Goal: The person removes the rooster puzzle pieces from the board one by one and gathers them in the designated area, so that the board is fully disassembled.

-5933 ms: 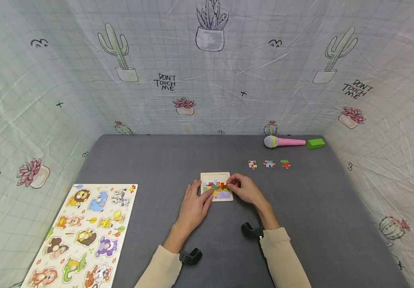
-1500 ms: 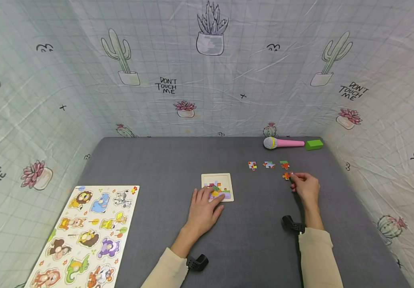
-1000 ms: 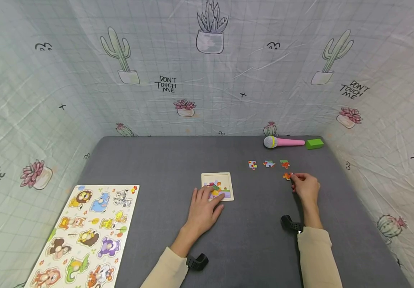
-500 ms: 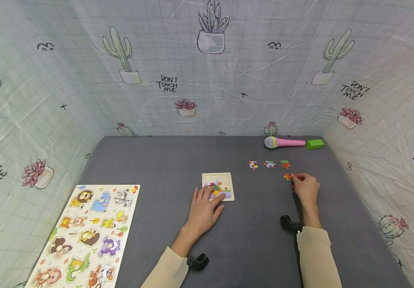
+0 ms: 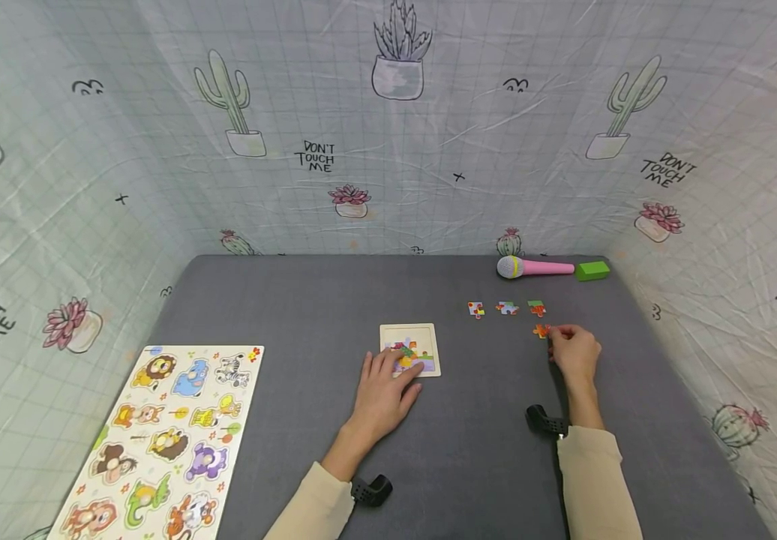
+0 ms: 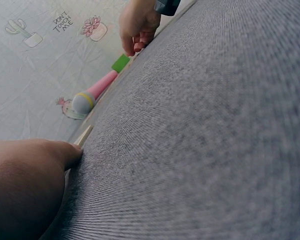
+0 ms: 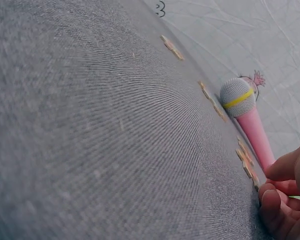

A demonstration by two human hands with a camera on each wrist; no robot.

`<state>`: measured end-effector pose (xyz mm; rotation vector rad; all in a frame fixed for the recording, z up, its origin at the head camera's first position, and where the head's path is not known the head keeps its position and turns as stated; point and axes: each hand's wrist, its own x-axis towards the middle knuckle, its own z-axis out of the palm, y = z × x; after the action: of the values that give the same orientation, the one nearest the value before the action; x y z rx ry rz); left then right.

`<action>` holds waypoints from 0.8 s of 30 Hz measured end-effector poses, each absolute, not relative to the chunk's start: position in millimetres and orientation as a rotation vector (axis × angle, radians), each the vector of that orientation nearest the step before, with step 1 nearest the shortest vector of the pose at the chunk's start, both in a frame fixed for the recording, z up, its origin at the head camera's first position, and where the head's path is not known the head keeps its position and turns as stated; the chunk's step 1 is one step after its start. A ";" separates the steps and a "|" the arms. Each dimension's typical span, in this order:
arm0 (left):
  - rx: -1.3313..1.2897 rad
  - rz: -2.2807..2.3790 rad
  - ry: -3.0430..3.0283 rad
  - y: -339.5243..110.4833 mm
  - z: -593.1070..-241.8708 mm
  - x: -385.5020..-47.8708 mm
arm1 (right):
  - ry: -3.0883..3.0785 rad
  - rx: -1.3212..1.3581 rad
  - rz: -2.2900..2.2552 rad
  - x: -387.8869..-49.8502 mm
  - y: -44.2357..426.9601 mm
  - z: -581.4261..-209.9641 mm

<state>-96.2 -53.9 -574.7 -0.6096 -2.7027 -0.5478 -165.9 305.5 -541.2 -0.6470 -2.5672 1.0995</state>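
Note:
A small square jigsaw puzzle in a pale wooden tray (image 5: 410,328) lies mid-table, with pieces filling its lower part and bare wood above. My left hand (image 5: 383,397) rests on its lower left, fingers spread over the pieces. To the right, my right hand (image 5: 576,352) pinches the right end of an orange puzzle piece (image 5: 541,331) lying on the table. Three more pieces form a row just behind: a red-and-yellow puzzle piece (image 5: 475,309), a light-blue puzzle piece (image 5: 506,308) and a green-and-orange puzzle piece (image 5: 537,307). In the right wrist view, thumb and fingers (image 7: 271,202) meet at the orange piece's edge.
A pink toy microphone (image 5: 544,267) and a green block (image 5: 592,271) lie at the back right edge. A large animal puzzle board (image 5: 182,405) covers the table's left front. Patterned cloth walls (image 5: 395,150) enclose the back and sides.
My right hand has gone from the tray to the right, taking the orange piece out to below the row of pieces. Over the last second both hands stay nearly still.

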 end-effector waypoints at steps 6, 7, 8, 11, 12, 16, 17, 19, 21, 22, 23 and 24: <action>-0.613 -0.554 -2.701 -53.6 -575.3 -96.2 | -2.537 -0.658 1.114 -163.8 304.3 -538.2; -0.614 -0.557 -2.697 -53.6 -575.0 -96.1 | -2.532 -0.657 1.109 -163.6 303.4 -536.9; -0.614 -0.558 -2.694 -53.6 -574.6 -95.9 | -2.530 -0.657 1.103 -163.5 302.5 -535.4; -0.613 -0.556 -2.685 -53.7 -573.4 -95.4 | -2.524 -0.634 1.098 -163.3 298.1 -529.6; -0.613 -0.555 -2.680 -53.8 -573.2 -95.3 | -2.517 -0.623 1.108 -163.3 296.1 -527.6; -0.611 -0.566 -2.657 -54.1 -572.8 -95.2 | -2.501 -0.579 1.151 -163.5 286.3 -520.4; -0.610 -0.571 -2.654 -54.1 -572.9 -95.3 | -2.496 -0.570 1.159 -163.6 283.6 -519.0; -0.608 -0.587 -2.646 -54.3 -573.1 -95.6 | -2.496 -0.559 1.168 -164.1 278.3 -517.5; -0.603 -0.604 -2.645 -54.4 -573.2 -96.0 | -2.486 -0.545 1.176 -165.2 273.3 -517.1; -0.601 -0.612 -2.642 -54.4 -573.3 -96.2 | -2.483 -0.537 1.186 -165.5 270.8 -517.0; -0.597 -0.621 -2.639 -54.3 -573.2 -96.5 | -2.481 -0.526 1.195 -165.7 268.4 -516.7; -0.594 -0.629 -2.634 -54.3 -573.2 -96.7 | -2.482 -0.516 1.206 -165.8 265.9 -516.8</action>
<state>-96.7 -54.3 -573.2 -0.5937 -2.6340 -0.6287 -165.8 265.9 -516.8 -0.5162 -2.4818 1.2059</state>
